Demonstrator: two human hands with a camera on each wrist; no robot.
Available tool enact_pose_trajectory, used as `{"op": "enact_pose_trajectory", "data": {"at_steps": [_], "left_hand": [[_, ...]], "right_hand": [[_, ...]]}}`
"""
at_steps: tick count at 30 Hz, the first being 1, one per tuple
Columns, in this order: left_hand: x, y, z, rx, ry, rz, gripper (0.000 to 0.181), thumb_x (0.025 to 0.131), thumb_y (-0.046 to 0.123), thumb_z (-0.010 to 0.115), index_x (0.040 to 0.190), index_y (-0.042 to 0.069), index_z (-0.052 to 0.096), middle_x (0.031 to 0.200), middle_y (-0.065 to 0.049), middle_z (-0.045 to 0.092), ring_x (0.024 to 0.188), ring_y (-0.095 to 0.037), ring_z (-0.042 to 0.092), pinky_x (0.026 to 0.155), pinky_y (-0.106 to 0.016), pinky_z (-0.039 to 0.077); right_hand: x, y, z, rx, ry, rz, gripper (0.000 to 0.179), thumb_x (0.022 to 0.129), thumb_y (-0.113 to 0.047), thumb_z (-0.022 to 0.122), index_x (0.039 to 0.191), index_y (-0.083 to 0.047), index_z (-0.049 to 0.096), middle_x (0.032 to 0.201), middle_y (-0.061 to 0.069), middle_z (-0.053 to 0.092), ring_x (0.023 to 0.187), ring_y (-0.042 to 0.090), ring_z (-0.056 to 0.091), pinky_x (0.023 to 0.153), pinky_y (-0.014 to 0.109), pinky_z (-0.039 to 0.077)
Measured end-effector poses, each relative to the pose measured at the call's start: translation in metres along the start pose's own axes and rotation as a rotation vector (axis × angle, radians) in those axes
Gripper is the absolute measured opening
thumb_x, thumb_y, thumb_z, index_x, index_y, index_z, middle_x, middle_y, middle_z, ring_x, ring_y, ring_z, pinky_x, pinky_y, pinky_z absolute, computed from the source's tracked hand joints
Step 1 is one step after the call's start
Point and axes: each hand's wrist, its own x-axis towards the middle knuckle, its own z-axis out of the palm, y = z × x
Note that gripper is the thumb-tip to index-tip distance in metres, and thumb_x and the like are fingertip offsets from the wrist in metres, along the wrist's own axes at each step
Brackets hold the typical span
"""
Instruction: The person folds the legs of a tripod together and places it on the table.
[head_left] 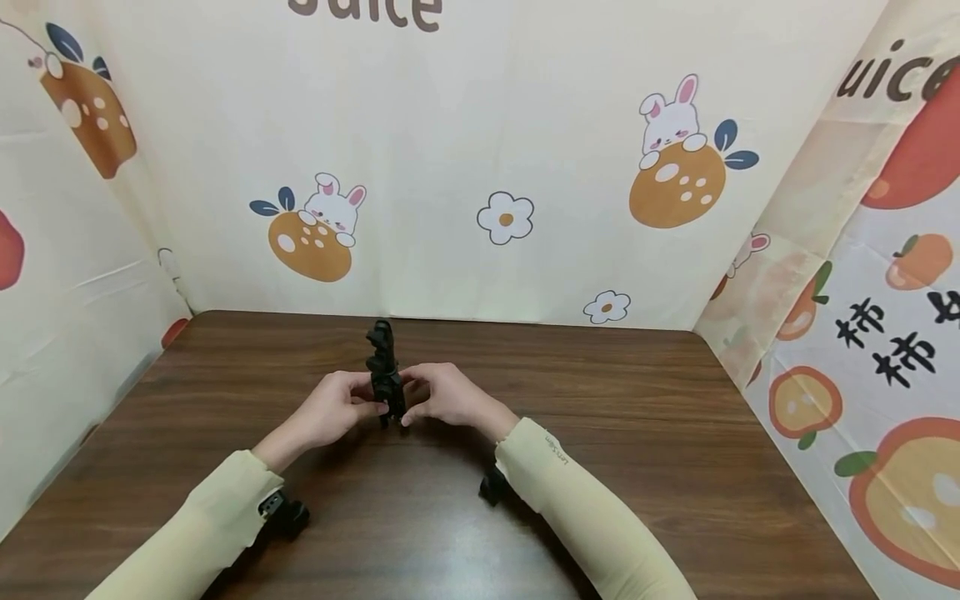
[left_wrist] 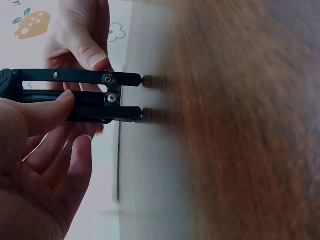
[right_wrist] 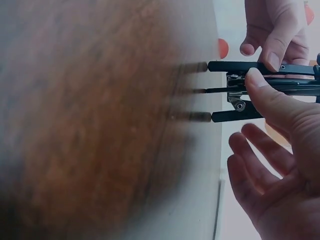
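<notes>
Nearest: 2 pale sleeves (head_left: 202, 517), w/ 2 small black cams (head_left: 289, 517), 1 per wrist. Beyond, 2 hands: the L hand (head_left: 333, 408) and R hand (head_left: 450, 396) flank 1 black stand (head_left: 384, 358), which sits between them, i.e. R of the L fingers, L of the R. Its long axis is approx. vertical, legs down; neither hand is clearly nearer, as both touch it. Thumb and fingers on each side pinch it low, nearly closed; the spare fingers curl loosely. 3 leg tips (right_wrist: 214, 66) show, at or just over the desk (head_left: 600, 400); can't tell if they bear wt. Far side: 1 back cloth (head_left: 450, 125), 2 flower prints (head_left: 506, 204).
</notes>
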Motion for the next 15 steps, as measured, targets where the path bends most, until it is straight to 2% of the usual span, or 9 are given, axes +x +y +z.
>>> {"op": "enact_pose_trajectory", "data": {"at_steps": [6, 10, 15], "left_hand": [[0.0002, -0.0033, 0.001, -0.012, 0.008, 0.004, 0.025, 0.09, 0.009, 0.074, 0.114, 0.013, 0.074, 0.103, 0.001, 0.074, 0.098, -0.019, 0.068, 0.09, -0.053, 0.049], [-0.0004, -0.0036, 0.0011, 0.007, 0.032, 0.005, 0.026, 0.089, 0.011, 0.076, 0.114, 0.01, 0.072, 0.104, -0.002, 0.073, 0.101, -0.024, 0.067, 0.087, -0.05, 0.049], [-0.0035, -0.002, -0.0004, 0.038, 0.07, -0.032, 0.034, 0.084, 0.016, 0.082, 0.115, 0.01, 0.068, 0.106, -0.008, 0.07, 0.105, -0.029, 0.063, 0.089, -0.054, 0.045]], "right_hand": [[-0.001, 0.0008, 0.0039, 0.047, 0.012, 0.009, 0.048, 0.075, -0.021, 0.089, 0.116, -0.015, 0.065, 0.102, -0.008, 0.069, 0.093, 0.007, 0.068, 0.082, 0.023, 0.051], [-0.0021, -0.0003, 0.0051, -0.029, 0.05, 0.039, 0.042, 0.074, -0.029, 0.089, 0.104, -0.017, 0.063, 0.086, -0.01, 0.068, 0.079, 0.004, 0.063, 0.072, 0.023, 0.05], [-0.0045, -0.0028, 0.0031, -0.094, 0.091, 0.069, 0.025, 0.084, -0.031, 0.082, 0.09, -0.017, 0.062, 0.072, -0.009, 0.061, 0.064, 0.007, 0.053, 0.058, 0.023, 0.044]]}}
